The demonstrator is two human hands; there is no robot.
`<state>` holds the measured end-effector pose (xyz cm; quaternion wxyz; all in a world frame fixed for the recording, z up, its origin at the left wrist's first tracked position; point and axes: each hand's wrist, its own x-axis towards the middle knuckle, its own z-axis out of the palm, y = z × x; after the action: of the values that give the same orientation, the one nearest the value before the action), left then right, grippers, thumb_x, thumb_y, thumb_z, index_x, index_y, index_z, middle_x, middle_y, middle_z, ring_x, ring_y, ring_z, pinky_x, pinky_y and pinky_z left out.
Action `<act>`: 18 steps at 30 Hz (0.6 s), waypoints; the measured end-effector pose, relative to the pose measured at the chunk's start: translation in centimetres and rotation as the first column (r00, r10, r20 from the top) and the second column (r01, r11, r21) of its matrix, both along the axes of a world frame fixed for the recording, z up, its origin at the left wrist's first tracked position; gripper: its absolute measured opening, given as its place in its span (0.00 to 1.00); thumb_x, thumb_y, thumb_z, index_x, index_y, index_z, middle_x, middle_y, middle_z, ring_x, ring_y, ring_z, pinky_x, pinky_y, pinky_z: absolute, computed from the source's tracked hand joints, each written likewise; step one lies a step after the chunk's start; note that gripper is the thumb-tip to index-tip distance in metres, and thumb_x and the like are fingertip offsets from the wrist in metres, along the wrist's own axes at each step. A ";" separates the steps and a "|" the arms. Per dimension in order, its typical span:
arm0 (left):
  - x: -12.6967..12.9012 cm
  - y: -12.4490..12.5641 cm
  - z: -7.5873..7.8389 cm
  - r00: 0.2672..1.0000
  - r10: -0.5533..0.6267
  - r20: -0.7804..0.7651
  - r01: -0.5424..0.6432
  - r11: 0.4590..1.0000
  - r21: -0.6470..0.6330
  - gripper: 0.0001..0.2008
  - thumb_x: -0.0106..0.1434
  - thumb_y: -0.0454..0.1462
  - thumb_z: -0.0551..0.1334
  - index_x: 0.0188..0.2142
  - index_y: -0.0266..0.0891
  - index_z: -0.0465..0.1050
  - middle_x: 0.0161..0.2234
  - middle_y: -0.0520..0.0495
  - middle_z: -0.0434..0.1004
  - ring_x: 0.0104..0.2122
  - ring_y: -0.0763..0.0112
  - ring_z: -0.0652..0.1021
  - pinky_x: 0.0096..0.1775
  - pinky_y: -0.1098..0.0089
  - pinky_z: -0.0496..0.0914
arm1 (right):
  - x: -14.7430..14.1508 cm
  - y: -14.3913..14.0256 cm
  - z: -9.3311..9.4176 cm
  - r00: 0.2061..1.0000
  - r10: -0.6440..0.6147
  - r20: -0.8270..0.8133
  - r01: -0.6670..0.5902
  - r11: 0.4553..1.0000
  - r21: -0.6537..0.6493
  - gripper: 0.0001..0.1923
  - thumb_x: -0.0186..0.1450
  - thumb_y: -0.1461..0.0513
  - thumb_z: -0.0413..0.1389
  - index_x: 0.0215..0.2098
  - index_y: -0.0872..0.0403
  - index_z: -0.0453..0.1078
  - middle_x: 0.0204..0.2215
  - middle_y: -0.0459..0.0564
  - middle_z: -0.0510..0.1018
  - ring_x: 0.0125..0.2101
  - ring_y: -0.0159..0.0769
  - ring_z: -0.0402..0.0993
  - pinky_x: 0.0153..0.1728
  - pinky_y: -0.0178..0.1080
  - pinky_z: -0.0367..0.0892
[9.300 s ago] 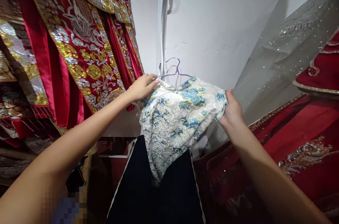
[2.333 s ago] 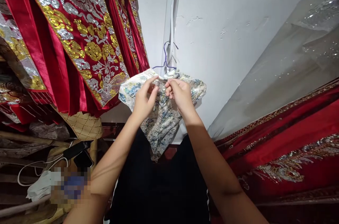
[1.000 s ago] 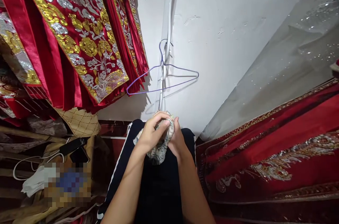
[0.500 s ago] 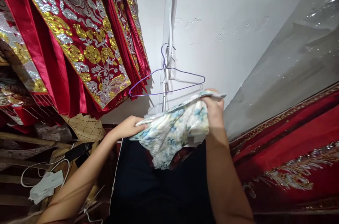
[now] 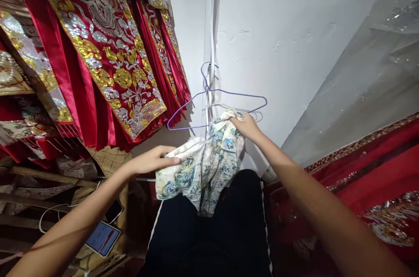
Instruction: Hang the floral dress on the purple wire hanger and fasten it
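I hold a small white garment with a blue and yellow floral print [image 5: 203, 163] in front of me, over my dark trousers [image 5: 212, 233]. My left hand [image 5: 150, 161] grips its lower left edge. My right hand [image 5: 245, 125] grips its upper end, raised close to a bare purple wire hanger [image 5: 225, 92] that hangs against the white wall. The garment droops in loose folds between the two hands.
Red robes with gold and silver embroidery [image 5: 108, 54] hang at the left. More red embroidered cloth [image 5: 369, 172] and a sheer sequinned fabric [image 5: 366, 80] lie at the right. A phone with a lit screen [image 5: 103, 238] and a white cable [image 5: 49, 218] lie at the lower left.
The garment came off the hanger, was bunched in both hands low over my lap, then spread out. Now my right hand lifts its upper end towards the bare hanger.
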<state>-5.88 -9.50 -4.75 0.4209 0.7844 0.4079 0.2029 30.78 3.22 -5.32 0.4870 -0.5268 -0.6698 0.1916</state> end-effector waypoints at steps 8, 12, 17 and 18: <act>-1.0 6.2 1.6 0.935 0.316 -0.159 -0.148 0.757 0.636 0.07 0.61 0.40 0.56 0.29 0.41 0.69 0.43 0.39 0.76 0.47 0.54 0.74 0.54 0.56 0.67 | 1.3 -1.8 3.3 0.993 0.072 0.094 -0.064 0.994 -0.087 0.11 0.56 0.59 0.58 0.20 0.53 0.63 0.19 0.44 0.70 0.24 0.34 0.66 0.27 0.36 0.60; 1.6 7.4 4.2 0.930 0.364 0.048 -0.277 0.610 0.742 0.07 0.65 0.38 0.52 0.32 0.41 0.65 0.45 0.39 0.73 0.47 0.57 0.73 0.53 0.56 0.67 | 1.2 -2.9 3.3 0.980 0.193 -0.056 -0.200 0.965 -0.170 0.07 0.56 0.59 0.60 0.27 0.55 0.73 0.25 0.48 0.78 0.26 0.36 0.71 0.30 0.37 0.66; 3.1 9.5 5.7 0.921 0.347 0.179 -0.379 0.681 0.627 0.11 0.62 0.36 0.54 0.44 0.39 0.68 0.34 0.49 0.75 0.33 0.67 0.72 0.39 0.68 0.67 | 1.9 -5.1 3.5 0.943 0.317 0.104 -0.312 0.948 -0.062 0.16 0.57 0.60 0.59 0.42 0.55 0.79 0.39 0.51 0.82 0.38 0.42 0.77 0.41 0.39 0.70; 3.3 9.8 5.7 0.921 0.346 0.180 -0.378 0.676 0.633 0.10 0.62 0.36 0.54 0.42 0.39 0.70 0.33 0.49 0.75 0.32 0.67 0.72 0.38 0.69 0.66 | 2.5 -5.4 3.7 0.953 0.265 0.144 -0.270 0.963 0.013 0.22 0.58 0.61 0.59 0.50 0.54 0.77 0.44 0.52 0.81 0.41 0.43 0.77 0.44 0.41 0.70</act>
<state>-2.62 0.26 0.98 0.0794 0.7801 0.4478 0.4298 33.24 -2.18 -1.66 0.4164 -0.4357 -0.7706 0.2073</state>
